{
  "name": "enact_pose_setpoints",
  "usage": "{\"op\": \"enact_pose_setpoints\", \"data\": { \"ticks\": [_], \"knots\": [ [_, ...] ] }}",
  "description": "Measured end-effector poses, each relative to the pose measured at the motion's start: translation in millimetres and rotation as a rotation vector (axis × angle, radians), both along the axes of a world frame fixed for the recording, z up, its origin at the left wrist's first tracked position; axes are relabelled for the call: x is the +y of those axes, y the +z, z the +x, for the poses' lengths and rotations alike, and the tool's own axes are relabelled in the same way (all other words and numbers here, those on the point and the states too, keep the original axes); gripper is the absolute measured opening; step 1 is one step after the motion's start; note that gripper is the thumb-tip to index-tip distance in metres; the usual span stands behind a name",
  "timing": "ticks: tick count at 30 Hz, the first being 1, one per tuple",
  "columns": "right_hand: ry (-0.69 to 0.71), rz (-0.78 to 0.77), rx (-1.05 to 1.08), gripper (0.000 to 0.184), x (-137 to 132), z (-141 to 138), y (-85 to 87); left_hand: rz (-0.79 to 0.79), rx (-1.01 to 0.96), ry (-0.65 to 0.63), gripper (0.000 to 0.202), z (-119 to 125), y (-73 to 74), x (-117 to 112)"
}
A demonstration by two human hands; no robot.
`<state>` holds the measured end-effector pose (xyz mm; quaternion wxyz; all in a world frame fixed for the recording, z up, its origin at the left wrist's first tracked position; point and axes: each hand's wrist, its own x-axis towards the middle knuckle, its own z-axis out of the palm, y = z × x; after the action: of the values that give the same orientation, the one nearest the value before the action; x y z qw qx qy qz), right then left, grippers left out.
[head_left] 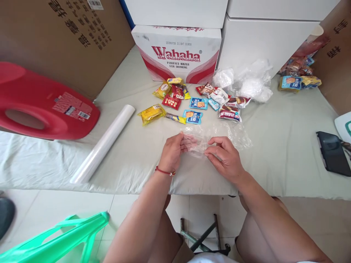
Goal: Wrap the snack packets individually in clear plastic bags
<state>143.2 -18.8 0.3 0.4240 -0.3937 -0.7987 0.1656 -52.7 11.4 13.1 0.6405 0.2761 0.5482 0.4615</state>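
Observation:
My left hand [173, 151] and my right hand [225, 157] both pinch the near edge of a clear plastic bag [219, 133] that lies flat on the cloth-covered table [274, 153]. The fingers of both hands are closed on the thin film between them. Just beyond the bag lies a scatter of small snack packets [197, 102]: yellow, red, blue and white wrappers. A red string bracelet is on my left wrist.
A roll of clear bags [104, 144] lies at the left, beside a red plastic jug [41, 104]. A Wahaha carton [178, 54] and crumpled plastic bags [246, 84] sit at the back. More snacks [298, 76] are far right, with a dark phone [333, 153]. A green stool [68, 237] stands below.

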Motion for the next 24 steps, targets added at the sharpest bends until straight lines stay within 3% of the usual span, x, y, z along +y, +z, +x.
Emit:
{"op": "enact_pose_setpoints", "data": {
  "ticks": [3, 7, 10, 13, 15, 18, 21, 24],
  "knots": [
    [0.058, 0.009, -0.019, 0.017, -4.8, 0.4, -2.3, -0.02, 0.091, 0.045, 0.045, -18.0, -0.5, 6.2],
    [0.108, 0.011, -0.062, 0.019, -10.9, -2.6, -6.6, 0.017, 0.322, 0.122, 0.032, -37.9, -11.6, 12.9],
    [0.151, 0.033, -0.129, 0.021, -15.3, -6.9, -9.7, 0.201, 0.712, 0.254, 0.043, -42.6, -17.5, 13.8],
    [0.196, 0.082, -0.212, 0.022, -19.9, -11.6, -13.4, 0.533, 1.113, 0.335, 0.057, -34.8, -11.9, 9.2],
    [0.219, 0.118, -0.27, 0.022, -22.5, -14.3, -16.0, 0.73, 1.297, 0.256, 0.059, -24.2, -5.2, 5.1],
    [0.262, 0.148, -0.355, 0.023, -24.7, -17.0, -18.8, 0.855, 1.407, -0.057, 0.055, -9.3, -0.2, 1.1],
    [0.28, 0.172, -0.389, 0.023, -25.0, -18.6, -20.3, 0.874, 1.337, -0.31, 0.058, -5.5, -1.7, -0.3],
    [0.273, 0.18, -0.389, 0.023, -24.1, -19.3, -20.9, 0.868, 1.157, -0.418, 0.067, -10.6, -1.4, -1.3]
  ]
}}
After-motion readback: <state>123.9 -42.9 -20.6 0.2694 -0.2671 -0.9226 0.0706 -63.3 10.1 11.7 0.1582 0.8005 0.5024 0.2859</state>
